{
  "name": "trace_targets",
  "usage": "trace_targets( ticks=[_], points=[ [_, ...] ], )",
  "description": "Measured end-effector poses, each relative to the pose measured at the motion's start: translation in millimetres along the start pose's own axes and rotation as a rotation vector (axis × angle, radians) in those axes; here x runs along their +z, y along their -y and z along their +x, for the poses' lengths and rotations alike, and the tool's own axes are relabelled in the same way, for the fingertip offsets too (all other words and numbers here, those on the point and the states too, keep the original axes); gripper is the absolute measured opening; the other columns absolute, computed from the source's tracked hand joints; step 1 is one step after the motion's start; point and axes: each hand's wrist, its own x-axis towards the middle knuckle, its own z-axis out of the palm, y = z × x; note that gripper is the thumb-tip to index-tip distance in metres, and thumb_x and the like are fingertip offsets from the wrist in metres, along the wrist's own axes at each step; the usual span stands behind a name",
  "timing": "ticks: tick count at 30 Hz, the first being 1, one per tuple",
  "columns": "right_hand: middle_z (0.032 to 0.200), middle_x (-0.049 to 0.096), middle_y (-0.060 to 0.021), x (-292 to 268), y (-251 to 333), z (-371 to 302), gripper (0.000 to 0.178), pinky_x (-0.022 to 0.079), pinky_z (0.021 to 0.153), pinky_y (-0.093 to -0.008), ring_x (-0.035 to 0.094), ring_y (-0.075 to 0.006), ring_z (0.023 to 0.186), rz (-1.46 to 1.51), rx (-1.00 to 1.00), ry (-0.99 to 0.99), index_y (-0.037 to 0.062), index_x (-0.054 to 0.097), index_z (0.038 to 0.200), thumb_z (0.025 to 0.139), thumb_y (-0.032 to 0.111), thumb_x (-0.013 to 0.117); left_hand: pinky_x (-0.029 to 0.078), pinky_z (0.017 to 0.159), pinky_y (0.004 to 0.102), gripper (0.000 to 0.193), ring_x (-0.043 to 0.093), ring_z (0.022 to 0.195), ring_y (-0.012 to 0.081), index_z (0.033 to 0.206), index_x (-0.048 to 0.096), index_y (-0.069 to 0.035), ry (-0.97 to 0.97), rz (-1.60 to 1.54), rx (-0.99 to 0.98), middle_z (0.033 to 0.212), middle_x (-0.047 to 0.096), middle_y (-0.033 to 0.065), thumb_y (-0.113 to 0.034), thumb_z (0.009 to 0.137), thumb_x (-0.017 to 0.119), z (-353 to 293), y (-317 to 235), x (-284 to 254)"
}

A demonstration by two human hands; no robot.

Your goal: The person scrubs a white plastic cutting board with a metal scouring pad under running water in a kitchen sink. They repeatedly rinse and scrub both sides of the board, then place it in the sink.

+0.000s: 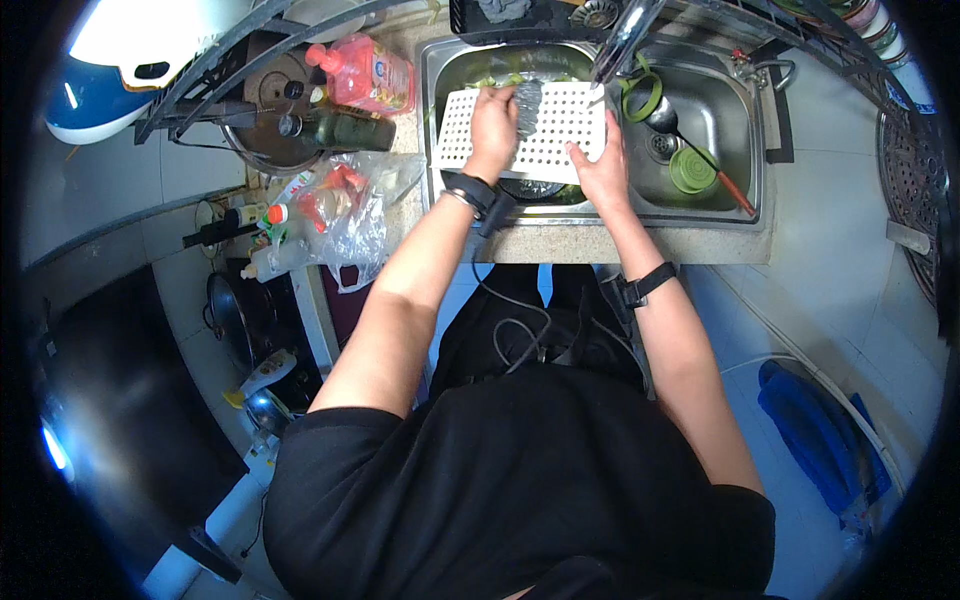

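A white rectangular board with rows of round holes is tilted over the left basin of the steel sink. My right hand grips its right end, thumb on the top face and fingers along the edge. My left hand rests on the board's upper face with its fingers curled together; whatever lies under them is hidden. Beside those fingers is a shiny greyish patch, either running water or something clear. Green bits show in the basin behind the board. The metal faucet reaches over from the back.
In the right basin lie a ladle with a wooden handle, a green round strainer-like piece and a green ring. Left of the sink stand a pink bottle, a dark green bottle and plastic bags. A black rack arches overhead.
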Motion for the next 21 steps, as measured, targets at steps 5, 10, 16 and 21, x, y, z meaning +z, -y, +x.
trace_targets(
  ticks=[5,10,16,21],
  points=[
    [0.130,0.052,-0.0244,2,1,1,0.074,0.044,0.103,-0.0462,0.053,-0.0415,0.122,-0.060,-0.063,-0.130,-0.0004,0.043,0.133,0.074,0.020,0.084,0.047,0.091,0.0428,0.040,0.058,0.100,0.0356,0.128,0.069,-0.014,0.098,-0.151,0.401,0.108,0.062,0.0158,-0.020,0.089,0.071,-17,-15,29],
    [0.135,0.051,-0.0212,-8,-8,-9,0.094,0.040,0.109,-0.0440,0.049,-0.0369,0.130,0.064,0.035,0.008,0.0077,0.038,0.150,0.072,0.027,0.087,0.047,0.093,0.0402,0.040,0.058,0.103,0.0332,0.117,0.076,-0.012,0.140,-0.129,0.318,0.104,0.065,0.0142,-0.020,0.078,0.082,-4,24,42],
    [0.140,0.050,-0.0217,2,-18,-15,0.083,0.046,0.105,-0.0396,0.056,-0.0329,0.126,0.034,0.102,-0.084,0.0065,0.047,0.147,0.075,0.023,0.085,0.050,0.090,0.0399,0.029,0.062,0.099,0.0312,0.108,0.077,-0.005,0.371,-0.308,0.326,0.101,0.067,0.0140,-0.017,0.081,0.080,-9,7,43],
    [0.131,0.060,-0.0232,7,-27,-14,0.085,0.047,0.103,-0.0408,0.059,-0.0333,0.122,0.013,0.087,-0.085,-0.0038,0.048,0.139,0.072,0.030,0.087,0.046,0.083,0.0444,0.021,0.060,0.096,0.0335,0.102,0.079,-0.010,0.144,-0.129,0.573,0.091,0.066,0.0148,-0.018,0.084,0.075,-7,-39,37]
  ],
)
